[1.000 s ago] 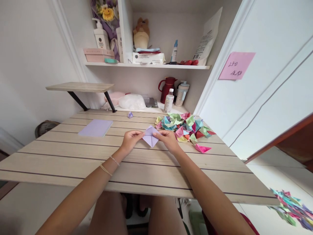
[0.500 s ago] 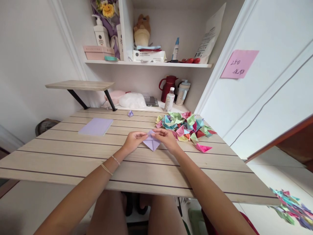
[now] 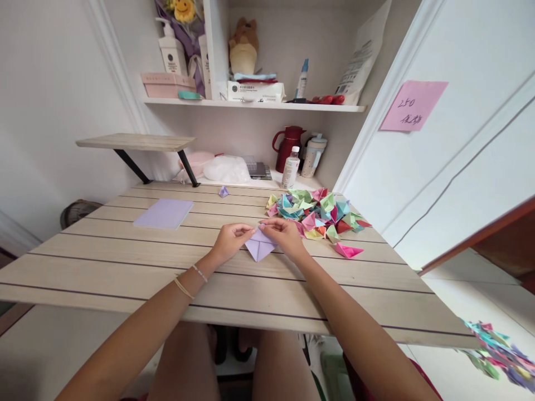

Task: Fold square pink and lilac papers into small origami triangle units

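A purple sheet of origami paper (image 3: pixel 259 249), folded into a square with creases, lies at the middle of the wooden table, one corner toward me. My left hand (image 3: pixel 232 240) pinches its left upper edge between thumb and fingers. On the other side my right hand (image 3: pixel 284 234) grips the upper right part, its fingers bent over the far corner. The fingers partly cover the far corner of the paper. Right of my right hand lies a pile of folded paper boats (image 3: pixel 321 209) in many colours, with a pink paper boat (image 3: pixel 348 250) in front.
A stack of purple paper (image 3: pixel 164 214) lies at the left, and a small purple folded piece (image 3: pixel 223 191) sits farther back. Behind stand a plastic bottle (image 3: pixel 290 169), a red jug (image 3: pixel 289 147) and a raised wooden stand (image 3: pixel 137 142). More folded papers (image 3: pixel 501 353) are at lower right.
The far corner of the purple paper has folded down or become covered by my fingers. Both hands stay nearly in place, and the view has shifted slightly.
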### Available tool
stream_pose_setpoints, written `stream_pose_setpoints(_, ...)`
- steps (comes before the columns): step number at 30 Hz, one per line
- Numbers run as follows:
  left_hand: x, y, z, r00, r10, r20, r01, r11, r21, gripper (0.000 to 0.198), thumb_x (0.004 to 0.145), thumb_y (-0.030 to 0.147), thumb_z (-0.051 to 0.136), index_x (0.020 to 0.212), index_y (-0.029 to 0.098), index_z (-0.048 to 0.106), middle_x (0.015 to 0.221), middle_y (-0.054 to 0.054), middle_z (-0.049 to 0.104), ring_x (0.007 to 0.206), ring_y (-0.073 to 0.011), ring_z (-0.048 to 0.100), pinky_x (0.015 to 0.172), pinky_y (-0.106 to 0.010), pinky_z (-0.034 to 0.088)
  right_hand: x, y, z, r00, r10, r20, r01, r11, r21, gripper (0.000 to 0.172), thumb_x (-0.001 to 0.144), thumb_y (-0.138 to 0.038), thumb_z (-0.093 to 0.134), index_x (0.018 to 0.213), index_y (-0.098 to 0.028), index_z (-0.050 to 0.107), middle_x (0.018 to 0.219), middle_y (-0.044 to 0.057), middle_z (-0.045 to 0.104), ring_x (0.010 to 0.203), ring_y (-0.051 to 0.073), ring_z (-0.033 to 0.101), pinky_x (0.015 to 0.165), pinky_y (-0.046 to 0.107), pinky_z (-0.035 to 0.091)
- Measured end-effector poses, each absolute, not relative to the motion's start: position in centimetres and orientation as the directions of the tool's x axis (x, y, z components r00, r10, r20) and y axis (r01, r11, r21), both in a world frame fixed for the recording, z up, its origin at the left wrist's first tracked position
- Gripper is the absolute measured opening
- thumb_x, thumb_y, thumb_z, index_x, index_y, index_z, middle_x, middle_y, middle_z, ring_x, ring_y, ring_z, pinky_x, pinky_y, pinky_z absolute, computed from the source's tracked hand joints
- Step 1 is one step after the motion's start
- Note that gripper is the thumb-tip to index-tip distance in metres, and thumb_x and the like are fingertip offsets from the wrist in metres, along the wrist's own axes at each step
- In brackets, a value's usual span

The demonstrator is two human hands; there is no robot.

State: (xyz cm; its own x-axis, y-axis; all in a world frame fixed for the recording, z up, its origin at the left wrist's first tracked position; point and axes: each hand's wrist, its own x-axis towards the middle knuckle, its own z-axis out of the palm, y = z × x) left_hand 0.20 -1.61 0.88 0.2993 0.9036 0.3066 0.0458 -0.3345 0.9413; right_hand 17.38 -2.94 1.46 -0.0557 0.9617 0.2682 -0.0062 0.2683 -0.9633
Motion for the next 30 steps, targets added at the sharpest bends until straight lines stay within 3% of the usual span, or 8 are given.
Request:
stream_pose_setpoints(7, 0.6, -1.8, 0.8, 0.428, 0.882, 0.199, -0.105, -0.17, 0.98, 0.043, 0.06, 0.025, 0.072, 0.098, 0.012, 0.06, 0.095, -0.011, 0.066, 0.081, -0.0192, 0.062, 0.072, -0.03, 0.048, 17.8, -2.9, 1.7, 0.07, 0.96, 0.272, 0.075, 0.267, -0.961, 0.03, 0.06, -0.041, 0.067, 0.075, -0.015, 0.069, 0.071, 0.006, 0.068, 0.061, 0.016, 0.058, 0.051, 0.026, 0.042)
stream_pose_setpoints(16, 0.4, -1.6, 0.5, 0.418, 0.904, 0.092, -0.112, -0.05, 0.993, 0.054, 0.059, 0.026, 0.073, 0.108, 0.013, 0.053, 0.076, -0.008, 0.067, 0.068, -0.0173, 0.063, 0.063, -0.029, 0.049, 17.8, -3.0, 1.9, 0.022, 0.974, 0.227, -0.025, 0.228, -0.973, 0.036, 0.059, -0.04, 0.069, 0.084, -0.014, 0.064, 0.061, 0.003, 0.063, 0.052, 0.012, 0.052, 0.047, 0.023, 0.038)
stream_pose_setpoints(22, 0.4, -1.9, 1.1, 0.448, 0.893, 0.039, -0.17, 0.043, 0.984, 0.044, 0.067, 0.032, 0.067, 0.106, 0.013, 0.056, 0.086, -0.011, 0.067, 0.076, -0.0199, 0.064, 0.072, -0.035, 0.051, 18.4, -2.6, 1.8, 0.04, 0.962, 0.271, -0.047, 0.272, -0.961, 0.044, 0.059, -0.04, 0.069, 0.093, -0.015, 0.061, 0.066, 0.002, 0.064, 0.057, 0.013, 0.055, 0.054, 0.024, 0.042)
stream_pose_setpoints(30, 0.2, -1.7, 1.4, 0.483, 0.873, 0.071, -0.203, 0.032, 0.979, 0.043, 0.07, 0.037, 0.062, 0.107, 0.016, 0.057, 0.09, -0.011, 0.066, 0.08, -0.0203, 0.063, 0.071, -0.034, 0.05, 18.4, -2.7, 2.1, 0.051, 0.957, 0.284, -0.018, 0.285, -0.958, 0.046, 0.058, -0.042, 0.07, 0.094, -0.015, 0.061, 0.068, 0.004, 0.065, 0.06, 0.015, 0.057, 0.055, 0.026, 0.044)
